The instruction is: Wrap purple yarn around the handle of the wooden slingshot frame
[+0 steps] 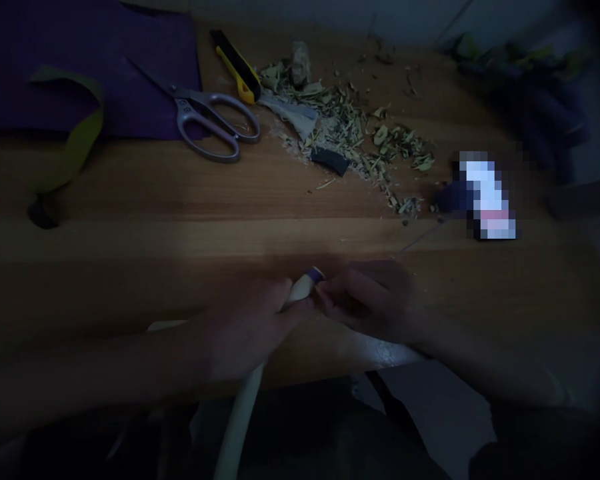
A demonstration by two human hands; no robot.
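Observation:
My left hand (260, 327) is wrapped round a pale, peeled-looking stick (240, 420), which slants down past the table edge. Near the stick's upper tip is a narrow purple band (315, 274). The fingers of my right hand (370, 297) are pinched together against the tip, just right of the band. What they grip is hidden by the fingers and the dim light. A thin line like a thread (420, 238) runs from near my right hand up to a small dark blue lump (453, 197).
Scissors (210, 127) lie partly on a purple sheet (150, 67). A yellow-black box cutter (237, 67) rests beside shavings (350, 113) and a short dark piece (330, 161). An olive strip (83, 137) curls at left. A blurred bright phone-like object (487, 197) lies right.

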